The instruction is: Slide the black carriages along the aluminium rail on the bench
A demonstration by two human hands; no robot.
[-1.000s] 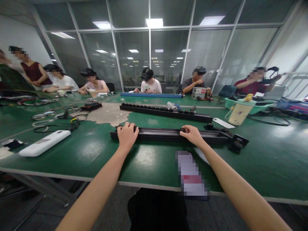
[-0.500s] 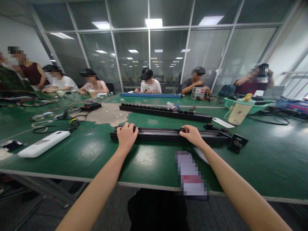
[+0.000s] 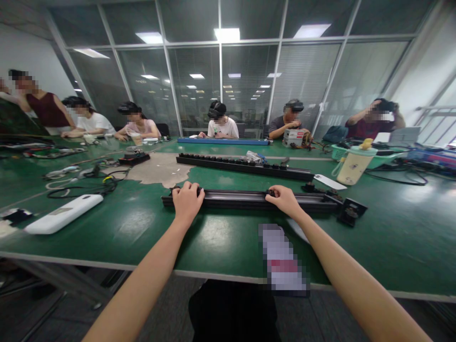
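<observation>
A long black channel-shaped rail (image 3: 233,202) lies lengthwise across the green table in front of me. My left hand (image 3: 188,199) is closed over its left end, fingers curled around the far side. Small black pieces show by those fingertips, partly hidden. Farther right along the channel, my right hand (image 3: 285,200) pinches a small black block (image 3: 271,193) that sits in the rail. Past the right end is a black square plate with a fitting on it (image 3: 352,212). A second black rail (image 3: 235,166), carrying a row of black blocks, lies behind.
A phone (image 3: 283,259) lies near the front edge. At left are a white elongated case (image 3: 66,213) and cables (image 3: 89,183). To the right stand a cream bottle (image 3: 356,164) and a green basket (image 3: 386,159). People sit across the table (image 3: 399,237) beyond a blue rail (image 3: 223,141).
Both my hands and the rail stay where they were. At the far right, a person's head and raised arms have shifted; a standing person at far left has moved slightly.
</observation>
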